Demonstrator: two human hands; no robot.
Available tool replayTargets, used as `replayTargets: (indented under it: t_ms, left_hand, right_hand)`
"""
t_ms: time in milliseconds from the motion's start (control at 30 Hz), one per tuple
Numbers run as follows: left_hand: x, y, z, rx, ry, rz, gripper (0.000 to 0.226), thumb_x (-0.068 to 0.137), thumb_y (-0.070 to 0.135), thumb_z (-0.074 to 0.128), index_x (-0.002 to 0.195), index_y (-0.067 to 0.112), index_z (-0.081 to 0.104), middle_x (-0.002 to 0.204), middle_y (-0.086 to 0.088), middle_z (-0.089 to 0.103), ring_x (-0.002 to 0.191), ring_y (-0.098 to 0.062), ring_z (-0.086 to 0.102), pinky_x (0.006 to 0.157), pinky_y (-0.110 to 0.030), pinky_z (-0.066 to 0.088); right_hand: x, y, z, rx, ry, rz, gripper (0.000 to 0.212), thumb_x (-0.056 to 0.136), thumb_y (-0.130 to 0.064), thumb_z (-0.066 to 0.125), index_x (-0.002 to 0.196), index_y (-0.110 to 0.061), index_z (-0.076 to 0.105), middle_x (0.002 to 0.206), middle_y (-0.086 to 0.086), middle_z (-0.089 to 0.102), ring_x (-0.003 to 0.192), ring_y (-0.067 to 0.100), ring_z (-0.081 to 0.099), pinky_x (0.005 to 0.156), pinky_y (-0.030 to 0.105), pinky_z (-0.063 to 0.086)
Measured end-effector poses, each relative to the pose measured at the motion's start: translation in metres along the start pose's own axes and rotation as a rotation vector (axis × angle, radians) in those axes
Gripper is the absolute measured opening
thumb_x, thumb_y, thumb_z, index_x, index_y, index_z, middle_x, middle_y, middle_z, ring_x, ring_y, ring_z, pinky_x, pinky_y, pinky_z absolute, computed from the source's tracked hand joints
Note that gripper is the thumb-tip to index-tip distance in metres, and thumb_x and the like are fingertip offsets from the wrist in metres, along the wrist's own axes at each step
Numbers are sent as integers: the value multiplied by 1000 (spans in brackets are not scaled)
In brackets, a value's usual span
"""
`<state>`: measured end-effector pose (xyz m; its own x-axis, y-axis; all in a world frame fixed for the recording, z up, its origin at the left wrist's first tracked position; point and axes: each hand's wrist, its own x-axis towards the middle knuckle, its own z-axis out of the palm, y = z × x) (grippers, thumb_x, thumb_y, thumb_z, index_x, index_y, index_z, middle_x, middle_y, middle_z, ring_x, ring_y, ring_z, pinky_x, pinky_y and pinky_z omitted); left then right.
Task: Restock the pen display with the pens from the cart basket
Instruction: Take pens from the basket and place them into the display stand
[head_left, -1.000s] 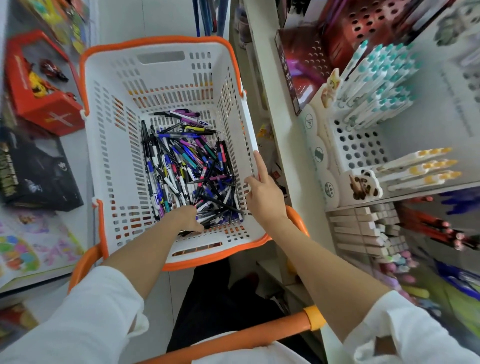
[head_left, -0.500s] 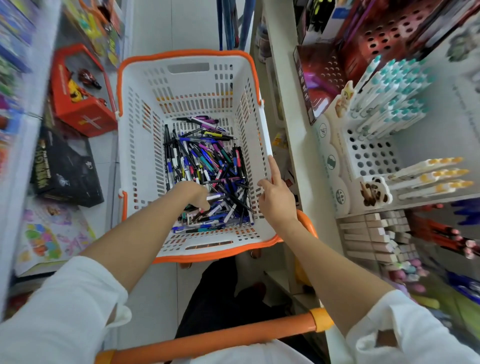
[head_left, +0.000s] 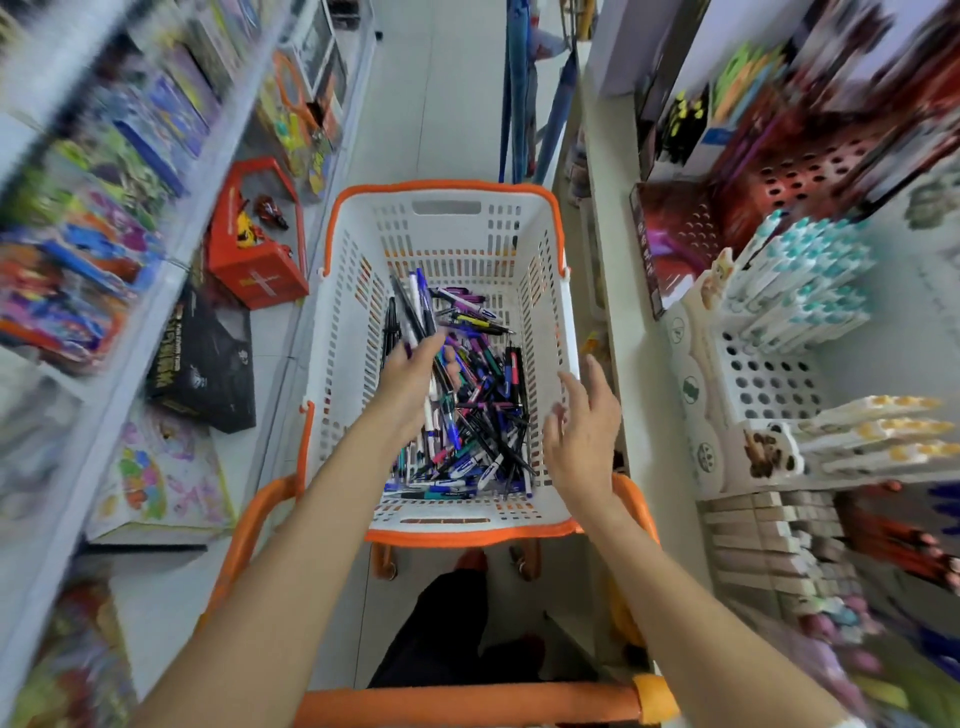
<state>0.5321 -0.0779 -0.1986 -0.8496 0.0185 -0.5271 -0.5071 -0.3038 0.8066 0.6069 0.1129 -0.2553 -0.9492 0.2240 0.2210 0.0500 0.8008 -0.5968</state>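
Note:
A white cart basket (head_left: 447, 228) with an orange rim stands in front of me, and a heap of mixed pens (head_left: 483, 415) lies on its floor. Above that heap, my left hand (head_left: 410, 379) grips a bunch of several pens (head_left: 413, 312) whose ends stick up and away from me. Over the basket's right rim my right hand (head_left: 582, 436) hovers with spread, relaxed fingers, holding nothing. The white pen display (head_left: 763, 374) with round holes stands on the right shelf, with teal-capped pens (head_left: 810, 275) in its upper rows.
Yellow-tipped white pens (head_left: 878, 431) lie below the display. The orange cart handle (head_left: 467, 704) crosses the bottom of the view. A red box (head_left: 254, 260) and black box (head_left: 202, 364) sit on the left shelf. Rows of erasers (head_left: 769, 535) fill the lower right shelf.
My left hand rose out of the heap with a bunch of pens. My right hand came off the basket rim and opened. The view tilted up the aisle.

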Motion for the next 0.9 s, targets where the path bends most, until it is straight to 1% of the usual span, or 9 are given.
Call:
replayTargets:
  t_ms: [100, 167, 267, 367, 433, 533, 600, 700, 900]
  left_hand:
    - [-8, 15, 30, -162, 176, 182, 8, 101, 17, 52, 94, 14, 50, 58, 7, 58, 53, -14, 53, 73, -38, 46]
    - [-17, 19, 51, -140, 213, 282, 7, 100, 13, 51, 93, 13, 48, 55, 7, 59, 49, -15, 53, 66, -34, 48]
    - [-29, 11, 66, -10, 153, 333, 4, 97, 9, 53, 100, 9, 50, 66, 2, 61, 53, -14, 57, 59, -30, 51]
    - [-35, 9, 66, 19, 87, 309, 12, 96, 8, 57, 107, 7, 54, 70, 4, 65, 62, -11, 63, 61, -27, 54]
    - [-38, 13, 64, 97, 45, 311, 17, 95, 10, 57, 110, 0, 58, 73, 2, 66, 66, -11, 64, 63, -25, 54]
    - [-46, 20, 61, 209, -56, 303, 16, 94, 12, 59, 106, 2, 63, 78, -1, 66, 71, -10, 64, 68, -22, 53]
    - [-48, 27, 52, 250, -146, 299, 12, 95, 16, 59, 102, 7, 65, 79, 0, 66, 73, -10, 64, 73, -24, 53]
    - [-51, 36, 30, 122, -334, 194, 17, 100, 19, 54, 111, 9, 61, 85, -3, 65, 72, -13, 62, 71, -31, 53]
    - [-65, 35, 13, 155, -417, 114, 31, 101, 14, 51, 126, -3, 56, 89, -4, 74, 73, -16, 69, 62, -25, 55]
  right_hand:
    - [8, -63, -13, 818, 60, 648, 35, 104, -25, 40, 136, -12, 48, 130, 1, 54, 123, 13, 49, 102, 28, 38]
    - [18, -92, -8, 1320, -56, 1133, 48, 105, -42, 33, 140, -11, 46, 132, 9, 55, 128, 23, 50, 104, 38, 41]
    - [34, -113, -9, 1730, -173, 1401, 66, 100, -61, 32, 142, -14, 49, 142, 19, 48, 133, 35, 47, 98, 49, 47]
    - [44, -123, -19, 1691, -144, 1341, 58, 97, -64, 36, 112, -19, 70, 121, 12, 63, 118, 26, 59, 81, 41, 55]
    - [46, -127, -18, 1620, -146, 1291, 57, 96, -65, 37, 105, -21, 71, 125, 9, 65, 122, 24, 58, 97, 41, 51]
    - [42, -132, -13, 1597, -159, 1160, 55, 100, -63, 32, 107, -24, 71, 126, 5, 68, 120, 19, 61, 108, 38, 43]
    - [41, -135, -20, 1524, -231, 1034, 52, 103, -60, 26, 112, -28, 67, 123, -2, 68, 111, 5, 60, 100, 27, 40]
    - [48, -132, -45, 1352, -331, 779, 54, 106, -52, 21, 132, -20, 57, 95, -13, 62, 74, -4, 54, 78, 21, 39]
    - [86, -121, -84, 783, -487, 254, 34, 92, -21, 69, 122, -5, 63, 99, 3, 71, 89, 10, 66, 86, 26, 53]
